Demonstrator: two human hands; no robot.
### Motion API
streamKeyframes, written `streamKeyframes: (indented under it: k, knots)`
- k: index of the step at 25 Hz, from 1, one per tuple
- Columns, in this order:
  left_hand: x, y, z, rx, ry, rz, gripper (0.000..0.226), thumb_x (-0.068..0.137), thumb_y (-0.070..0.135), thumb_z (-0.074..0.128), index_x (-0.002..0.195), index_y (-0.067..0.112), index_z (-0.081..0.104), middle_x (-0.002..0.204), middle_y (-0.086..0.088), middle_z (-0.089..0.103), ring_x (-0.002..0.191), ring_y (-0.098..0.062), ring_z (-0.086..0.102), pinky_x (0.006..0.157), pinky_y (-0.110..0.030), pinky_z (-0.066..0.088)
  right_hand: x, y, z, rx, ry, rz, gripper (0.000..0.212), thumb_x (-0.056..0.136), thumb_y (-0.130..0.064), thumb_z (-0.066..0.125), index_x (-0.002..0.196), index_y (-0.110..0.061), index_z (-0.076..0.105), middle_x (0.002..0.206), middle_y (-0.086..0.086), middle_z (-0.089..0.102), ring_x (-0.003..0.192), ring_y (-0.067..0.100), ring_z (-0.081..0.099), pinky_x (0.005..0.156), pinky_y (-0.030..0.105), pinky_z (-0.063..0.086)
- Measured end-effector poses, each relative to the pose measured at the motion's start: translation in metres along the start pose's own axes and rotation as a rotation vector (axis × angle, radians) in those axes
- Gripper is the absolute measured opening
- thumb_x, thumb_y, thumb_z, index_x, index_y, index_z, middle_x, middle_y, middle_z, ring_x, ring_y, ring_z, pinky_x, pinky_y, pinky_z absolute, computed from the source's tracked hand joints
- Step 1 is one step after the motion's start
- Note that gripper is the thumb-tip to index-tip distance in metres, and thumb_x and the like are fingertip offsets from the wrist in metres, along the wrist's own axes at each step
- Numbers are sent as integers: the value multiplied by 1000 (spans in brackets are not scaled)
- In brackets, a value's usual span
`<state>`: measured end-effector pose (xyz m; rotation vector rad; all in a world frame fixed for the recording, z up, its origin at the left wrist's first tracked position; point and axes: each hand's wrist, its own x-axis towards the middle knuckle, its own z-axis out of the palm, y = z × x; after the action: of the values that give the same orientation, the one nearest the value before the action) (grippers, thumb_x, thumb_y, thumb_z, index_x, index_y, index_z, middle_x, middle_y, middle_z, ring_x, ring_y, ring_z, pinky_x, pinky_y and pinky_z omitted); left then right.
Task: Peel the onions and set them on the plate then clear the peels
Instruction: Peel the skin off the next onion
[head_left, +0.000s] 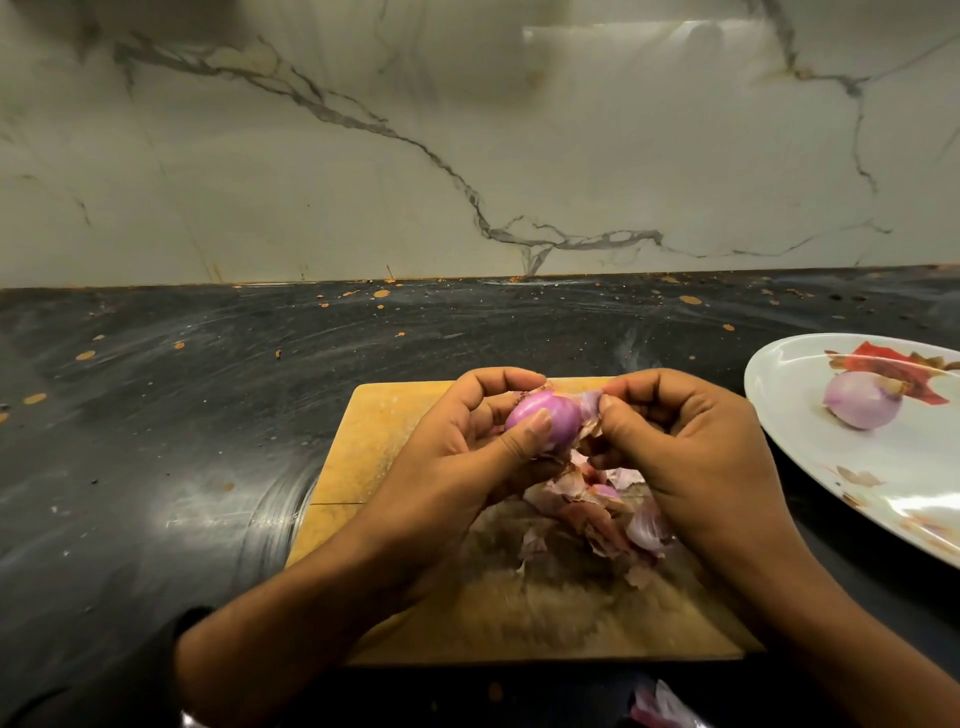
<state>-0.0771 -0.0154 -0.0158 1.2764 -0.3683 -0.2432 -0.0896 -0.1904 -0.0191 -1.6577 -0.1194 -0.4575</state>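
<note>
Marble-veined wall (467, 130) fills the top half, dark tabletop (156, 415) below it, smeared and dotted with orange specks. Wooden cutting board (374, 431) sits centre on the tabletop, its near part blurred and largely covered by both forearms. White plate (779, 374) at right, well apart from the board's left side but near its right corner, cut off by the frame edge; it carries a red printed pattern and one peeled onion (862, 400) lying near its far side. Left hand (467, 441) holds a purple onion (543, 418) above the board, fingers curled round the back and thumb pressed across the front. Right hand (691, 447) just beside it, fingers curled, thumb and forefinger pinching a flap of skin (592, 402) coming off that onion. Pile of peels (597, 514) on the board beneath the hands, partly hidden by the right wrist; can't tell if an onion lies among them. Pinkish scrap (660, 706) at the bottom edge, cut off, hard to identify
</note>
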Motion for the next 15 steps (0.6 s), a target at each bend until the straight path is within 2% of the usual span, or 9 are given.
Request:
streamKeyframes:
  k: [3,7,11,15]
  knots:
    - [1,0,-1,1,4,-5,39,83,18,63,120,9,59,114,-13,71,96,-20,71,79,-27,59,-1,-1,1,20,-61,22,16,92,-13,66,105,-20,72,82,3,76,71,16,74,58,27,59]
    - [1,1,-2,-2,-3,-8,37,86,19,59,122,11,60,112,-10,73,99,-21,70,80,-25,59,-4,0,6,-78,-108,-40,19,88,-30,68,104,-24,76,89,-6,78,81,14,75,70,32,61]
    - [2,0,-5,-46,24,-23,40,85,22,59,124,14,61,115,-10,71,106,-28,69,82,-28,60,0,5,2,-107,-80,-42,16,93,-18,67,103,-23,77,91,-9,77,87,12,74,75,32,63]
    - [2,-1,-5,-48,12,-37,40,85,24,59,124,13,62,119,-11,69,112,-30,67,84,-29,59,0,5,2,-118,-78,-55,18,93,-12,67,99,-25,77,88,-10,77,83,12,74,71,29,63]
